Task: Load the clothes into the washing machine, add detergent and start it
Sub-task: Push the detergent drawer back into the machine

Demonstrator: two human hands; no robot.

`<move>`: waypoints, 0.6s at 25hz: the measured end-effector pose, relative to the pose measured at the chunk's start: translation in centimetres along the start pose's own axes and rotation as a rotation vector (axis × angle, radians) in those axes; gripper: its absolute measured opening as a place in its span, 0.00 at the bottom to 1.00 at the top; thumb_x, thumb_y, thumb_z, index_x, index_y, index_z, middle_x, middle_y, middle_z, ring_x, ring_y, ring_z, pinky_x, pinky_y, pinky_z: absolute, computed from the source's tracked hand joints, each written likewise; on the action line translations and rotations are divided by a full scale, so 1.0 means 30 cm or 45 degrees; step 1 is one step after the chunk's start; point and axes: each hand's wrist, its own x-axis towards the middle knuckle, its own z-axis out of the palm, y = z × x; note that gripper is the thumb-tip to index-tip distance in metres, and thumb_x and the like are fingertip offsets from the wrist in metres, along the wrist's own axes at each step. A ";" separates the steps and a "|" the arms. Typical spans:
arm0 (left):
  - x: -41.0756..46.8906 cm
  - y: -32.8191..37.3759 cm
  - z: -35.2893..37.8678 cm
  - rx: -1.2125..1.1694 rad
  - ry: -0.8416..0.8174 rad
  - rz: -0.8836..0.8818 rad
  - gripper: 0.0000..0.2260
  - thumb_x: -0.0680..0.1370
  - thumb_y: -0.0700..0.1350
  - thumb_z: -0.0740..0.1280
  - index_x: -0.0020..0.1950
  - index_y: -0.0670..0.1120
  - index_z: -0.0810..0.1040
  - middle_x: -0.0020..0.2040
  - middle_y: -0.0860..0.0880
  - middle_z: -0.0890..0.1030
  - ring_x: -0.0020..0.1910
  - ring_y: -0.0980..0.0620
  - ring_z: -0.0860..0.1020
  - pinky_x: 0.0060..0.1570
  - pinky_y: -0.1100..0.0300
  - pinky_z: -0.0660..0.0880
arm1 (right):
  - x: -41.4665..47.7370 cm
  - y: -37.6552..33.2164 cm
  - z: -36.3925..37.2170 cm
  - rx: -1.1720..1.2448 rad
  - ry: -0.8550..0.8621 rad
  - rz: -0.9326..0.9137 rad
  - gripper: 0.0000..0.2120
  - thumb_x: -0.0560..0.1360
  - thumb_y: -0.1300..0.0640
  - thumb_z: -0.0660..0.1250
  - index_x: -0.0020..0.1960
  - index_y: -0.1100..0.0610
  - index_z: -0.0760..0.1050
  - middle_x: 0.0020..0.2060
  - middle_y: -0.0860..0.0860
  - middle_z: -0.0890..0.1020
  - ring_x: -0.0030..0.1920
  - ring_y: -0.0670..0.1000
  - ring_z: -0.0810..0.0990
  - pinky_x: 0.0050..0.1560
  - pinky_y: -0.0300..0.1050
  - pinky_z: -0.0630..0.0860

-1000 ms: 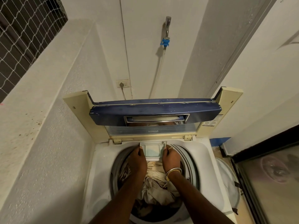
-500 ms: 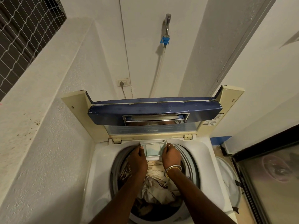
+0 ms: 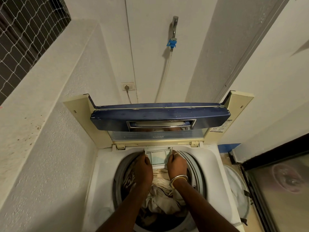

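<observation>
Both hands, left hand (image 3: 144, 166) and right hand (image 3: 176, 163), pinch the pale plastic detergent drawer (image 3: 158, 154) at the white top-loader drum's (image 3: 199, 168) far rim. Crumpled cream clothes (image 3: 160, 195) already loaded below it; detergent, start remain.

Navy lid (image 3: 160, 116), cream clothes (image 3: 160, 195)

Dim warm light, wide-angle edge distortion.

washer (image 3: 107, 173) front cropped, lid label (image 3: 220, 127) illegible
</observation>
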 end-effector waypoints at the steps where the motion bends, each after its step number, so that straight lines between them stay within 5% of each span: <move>1: 0.001 -0.001 0.000 -0.015 -0.013 -0.026 0.17 0.84 0.47 0.58 0.69 0.42 0.74 0.61 0.41 0.81 0.59 0.43 0.79 0.58 0.54 0.73 | -0.003 0.000 0.001 0.007 0.014 -0.005 0.13 0.82 0.57 0.57 0.46 0.58 0.78 0.35 0.51 0.79 0.35 0.50 0.75 0.40 0.39 0.65; 15: 0.008 0.006 -0.002 -0.151 0.020 -0.005 0.17 0.84 0.47 0.58 0.71 0.45 0.73 0.65 0.43 0.78 0.64 0.44 0.76 0.55 0.62 0.68 | 0.004 0.010 0.015 0.061 0.016 0.008 0.14 0.83 0.55 0.57 0.43 0.56 0.77 0.32 0.48 0.76 0.33 0.46 0.73 0.38 0.40 0.69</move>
